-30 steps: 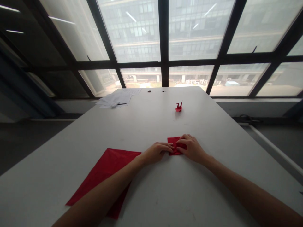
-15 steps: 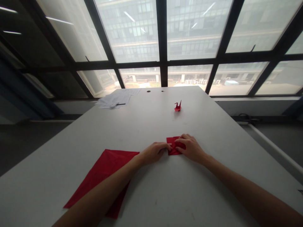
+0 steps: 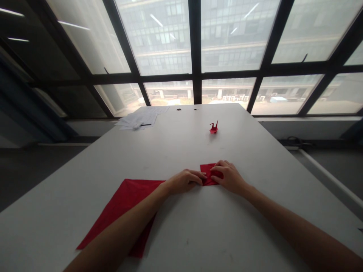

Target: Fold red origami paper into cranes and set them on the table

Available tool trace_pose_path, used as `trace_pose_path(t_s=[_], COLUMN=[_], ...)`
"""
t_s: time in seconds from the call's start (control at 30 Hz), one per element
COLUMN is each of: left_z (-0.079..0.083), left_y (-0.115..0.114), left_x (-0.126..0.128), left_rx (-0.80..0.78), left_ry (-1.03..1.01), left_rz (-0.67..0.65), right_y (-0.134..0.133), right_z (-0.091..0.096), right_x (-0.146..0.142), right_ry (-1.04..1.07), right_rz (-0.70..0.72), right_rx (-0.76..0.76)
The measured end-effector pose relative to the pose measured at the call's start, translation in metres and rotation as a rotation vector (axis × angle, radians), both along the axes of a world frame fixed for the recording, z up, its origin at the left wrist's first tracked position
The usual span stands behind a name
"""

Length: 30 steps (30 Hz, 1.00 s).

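Note:
A small folded square of red origami paper (image 3: pixel 207 169) lies flat on the white table, a crease showing on its face. My left hand (image 3: pixel 185 181) is closed at its left edge, fingertips pressing on the lower left corner. From the right, my right hand (image 3: pixel 228 175) covers the other side of the square, its thumb and fingers bent and gripping the paper. Under my left forearm rests a larger red paper sheet (image 3: pixel 124 204), partly hidden by the arm. A finished red paper crane (image 3: pixel 213 128) stands farther back, beyond both hands.
White papers (image 3: pixel 136 118) with a dark pen (image 3: pixel 145 124) on them lie at the table's far left. A round dark table hole (image 3: pixel 179 109) is near the back edge. Large windows with black frames (image 3: pixel 195 49) rise behind the table (image 3: pixel 181 226).
Both hands stay on the folded paper with only a slight shift of the left fingers. The larger sheet's near corner has moved up a little; the whole view has shifted slightly.

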<state>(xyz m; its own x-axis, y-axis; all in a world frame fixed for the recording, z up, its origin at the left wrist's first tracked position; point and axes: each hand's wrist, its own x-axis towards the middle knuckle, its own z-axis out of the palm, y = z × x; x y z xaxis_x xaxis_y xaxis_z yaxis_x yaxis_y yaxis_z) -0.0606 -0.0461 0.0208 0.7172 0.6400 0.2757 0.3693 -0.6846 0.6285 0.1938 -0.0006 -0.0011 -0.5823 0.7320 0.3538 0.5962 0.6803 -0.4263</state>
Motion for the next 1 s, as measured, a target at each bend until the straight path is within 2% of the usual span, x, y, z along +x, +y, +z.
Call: trace_pose_path(t_s=[0.33, 0.43, 0.6, 1.0], left_z=[0.012, 0.013, 0.010, 0.010], left_y=[-0.005, -0.008, -0.009, -0.009], left_x=[0.008, 0.010, 0.011, 0.012], left_rx=[0.187, 0.240, 0.248, 0.293], left_ry=[0.174, 0.210, 0.198, 0.285], left_rz=[-0.049, -0.070, -0.076, -0.083], right_y=[0.001, 0.000, -0.003, -0.008], right_z=[-0.001, 0.001, 0.003, 0.008], right_x=[-0.003, -0.005, -0.002, 0.003], right_ry=[0.012, -0.012, 0.005, 0.023], right_rz=[-0.039, -0.010, 0.074, 0.113], right_rx=[0.079, 0.076, 0.030, -0.036])
